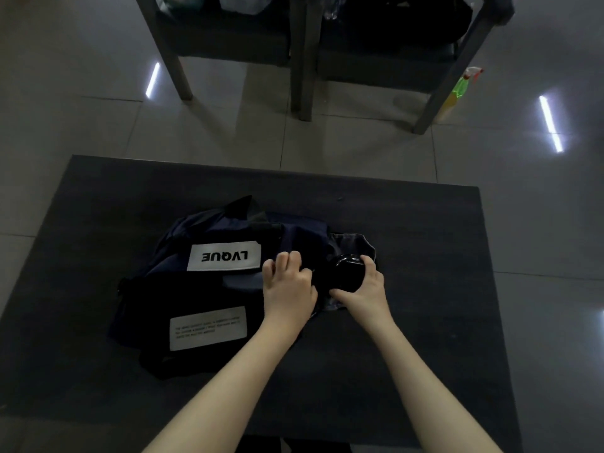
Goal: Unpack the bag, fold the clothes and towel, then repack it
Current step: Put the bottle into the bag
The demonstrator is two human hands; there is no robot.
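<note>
Gripping: left hand (289, 289) pinches one bag (183, 289) | right hand (366, 291) grasps one glossy black object (347, 269) | two white labels (224, 256)

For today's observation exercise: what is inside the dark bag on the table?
At the open end of the bag, grey cloth shows, and the right hand grips a glossy black rounded object there. The left hand holds the opening's edge. Deeper contents are covered by fabric.

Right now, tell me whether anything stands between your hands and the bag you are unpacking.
Nothing visible does. The left hand grips the dark fabric of the bag at its open end, and the right hand holds a black round object there, with grey cloth lying just beyond it.
</note>
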